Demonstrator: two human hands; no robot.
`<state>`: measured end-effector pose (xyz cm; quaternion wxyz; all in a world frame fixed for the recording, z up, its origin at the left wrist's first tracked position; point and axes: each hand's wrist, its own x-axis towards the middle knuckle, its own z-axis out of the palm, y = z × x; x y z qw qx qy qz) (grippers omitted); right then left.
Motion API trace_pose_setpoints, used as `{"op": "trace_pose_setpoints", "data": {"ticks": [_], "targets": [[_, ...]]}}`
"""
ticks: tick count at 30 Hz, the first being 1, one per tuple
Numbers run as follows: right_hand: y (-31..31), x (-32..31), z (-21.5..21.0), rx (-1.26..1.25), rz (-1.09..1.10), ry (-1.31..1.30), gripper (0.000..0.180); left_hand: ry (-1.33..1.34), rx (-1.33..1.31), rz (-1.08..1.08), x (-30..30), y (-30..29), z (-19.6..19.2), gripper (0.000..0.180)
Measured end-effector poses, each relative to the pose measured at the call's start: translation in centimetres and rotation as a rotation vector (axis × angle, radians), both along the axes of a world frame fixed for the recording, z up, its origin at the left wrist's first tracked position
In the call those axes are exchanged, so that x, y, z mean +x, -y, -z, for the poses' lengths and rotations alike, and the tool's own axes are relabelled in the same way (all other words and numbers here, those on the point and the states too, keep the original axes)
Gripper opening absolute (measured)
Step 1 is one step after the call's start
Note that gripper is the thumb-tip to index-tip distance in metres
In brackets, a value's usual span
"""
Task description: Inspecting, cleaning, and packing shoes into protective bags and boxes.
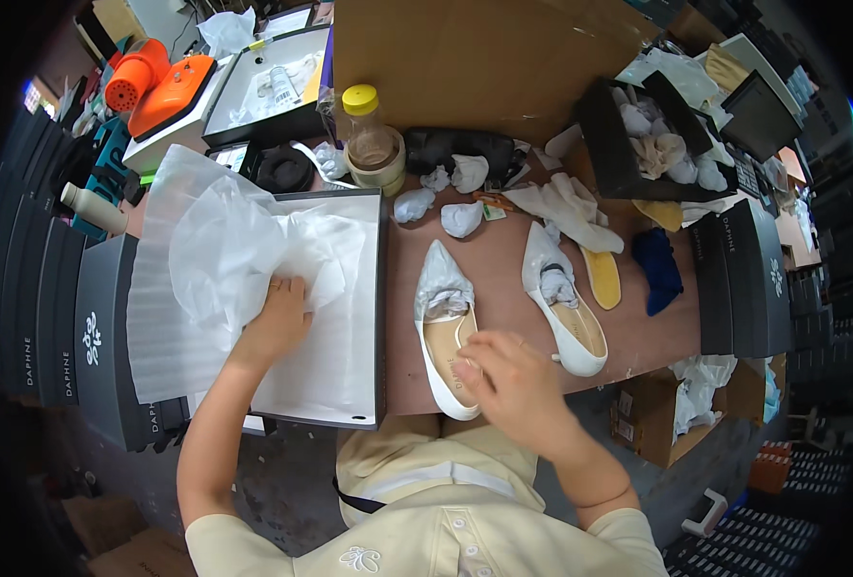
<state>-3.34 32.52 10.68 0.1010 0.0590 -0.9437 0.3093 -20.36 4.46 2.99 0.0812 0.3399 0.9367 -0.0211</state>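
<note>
My left hand (277, 315) is closed on crumpled white tissue paper (220, 240) in an open shoebox (381, 317) lined with white paper. The fingertips press into the tissue's folds. Over the heel part of a white pointed shoe (431, 361) hovers my right hand (513, 385), loosely bent, with thumb and forefinger apart and nothing visible between them. It hides part of that shoe's right edge. A matching white shoe (580, 341) lies to its right. Both toes look wrapped in thin pale paper, with wadded paper stuffed inside.
Yellow insoles (602, 279), a dark blue cloth piece (655, 271) and paper wads (461, 220) lie beyond the shoes. A jar with a yellow lid (361, 101) stands inside a tape roll (378, 173). Stacked dark shoeboxes (109, 327) flank the left; a black box of wadding (652, 135) sits back right.
</note>
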Motion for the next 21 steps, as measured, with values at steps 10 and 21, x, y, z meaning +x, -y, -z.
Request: {"op": "trace_pose_setpoints", "data": {"ticks": [10, 21], "targets": [[-0.5, -8.8, 5.2, 0.766, -0.272, 0.049, 0.005, 0.770, 1.350, -0.384, 16.8, -12.0, -3.7, 0.075], [-3.4, -9.0, -2.1, 0.816, -0.020, 0.053, 0.014, 1.072, 1.652, -0.637, 15.2, -15.7, 0.7, 0.091]]}}
